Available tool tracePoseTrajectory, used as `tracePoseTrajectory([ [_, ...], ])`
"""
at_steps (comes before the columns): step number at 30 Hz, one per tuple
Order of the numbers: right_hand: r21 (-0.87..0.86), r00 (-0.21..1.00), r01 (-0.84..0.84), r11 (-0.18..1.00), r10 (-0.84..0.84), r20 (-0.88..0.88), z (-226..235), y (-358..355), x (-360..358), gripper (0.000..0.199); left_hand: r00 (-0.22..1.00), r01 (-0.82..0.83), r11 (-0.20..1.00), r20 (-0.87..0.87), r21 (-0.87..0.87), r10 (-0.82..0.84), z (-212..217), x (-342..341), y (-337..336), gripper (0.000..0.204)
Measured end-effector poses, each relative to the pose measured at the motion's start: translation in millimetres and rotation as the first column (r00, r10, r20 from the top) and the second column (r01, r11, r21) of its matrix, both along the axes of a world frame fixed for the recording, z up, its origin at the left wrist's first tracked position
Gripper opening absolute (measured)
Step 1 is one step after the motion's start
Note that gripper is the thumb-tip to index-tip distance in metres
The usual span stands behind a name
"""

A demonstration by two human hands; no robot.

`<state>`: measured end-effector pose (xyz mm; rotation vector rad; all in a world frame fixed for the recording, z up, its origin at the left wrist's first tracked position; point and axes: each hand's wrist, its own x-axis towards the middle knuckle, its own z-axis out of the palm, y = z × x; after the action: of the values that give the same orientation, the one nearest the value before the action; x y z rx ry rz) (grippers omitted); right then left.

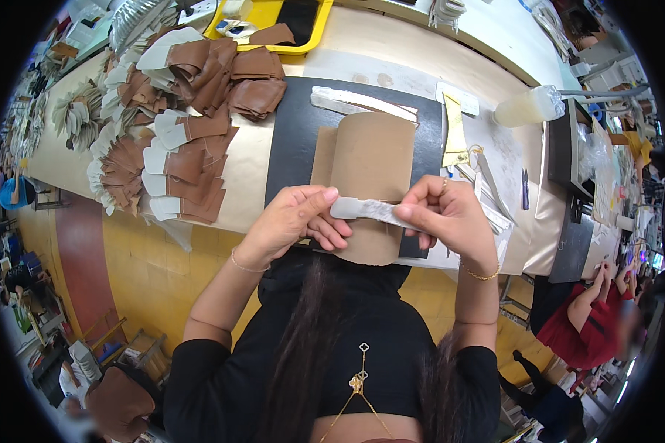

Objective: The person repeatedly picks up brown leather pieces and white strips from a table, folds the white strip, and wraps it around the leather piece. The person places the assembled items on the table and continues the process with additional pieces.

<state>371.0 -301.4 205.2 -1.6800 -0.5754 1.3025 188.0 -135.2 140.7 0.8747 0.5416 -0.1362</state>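
A narrow white strip [368, 210], slightly curved, lies across the front part of a rounded brown form [375, 159]. My right hand [445, 213] pinches the strip's right end between thumb and fingers. At the other end is my left hand [303, 216]; its thumb tip comes up to the strip's corner and its fingers spread loosely below, against the form's side. Whether the left fingers press on the strip's underside is hidden. Beneath the form is a black mat [292, 148].
Stacked brown and white pieces [192, 162] cover the table's left. A yellow tray [303, 49] stands behind them. White strips [362, 102] lie behind the form. To the right are a yellow piece [455, 129], a translucent bottle [528, 107] and a dark pen-like tool [524, 189]. Other people sit nearby.
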Motion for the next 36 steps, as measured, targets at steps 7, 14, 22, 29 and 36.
tracePoseTrajectory([
  [7,-0.093,0.958,-0.210,0.973,0.224,0.177,2,26,-5,0.024,1.000,0.006,1.000,0.024,-0.028,-0.005,-1,-5,-2,0.059],
  [14,-0.168,0.925,-0.237,0.957,0.275,0.262,2,36,-8,0.023,1.000,-0.024,1.000,-0.008,-0.017,0.024,2,-4,-4,0.061],
  [22,-0.168,0.913,-0.249,0.954,0.289,0.289,3,38,-8,0.022,1.000,0.012,0.994,-0.030,0.106,-0.009,8,-1,-7,0.026],
  [29,-0.182,0.912,-0.241,0.953,0.287,0.293,3,38,-9,0.022,0.998,-0.001,0.995,-0.059,0.098,0.006,10,1,-7,0.019],
  [36,-0.165,0.912,-0.233,0.958,0.274,0.306,1,37,-9,0.022,0.998,0.000,0.993,-0.060,0.120,0.008,10,1,-6,0.019],
])
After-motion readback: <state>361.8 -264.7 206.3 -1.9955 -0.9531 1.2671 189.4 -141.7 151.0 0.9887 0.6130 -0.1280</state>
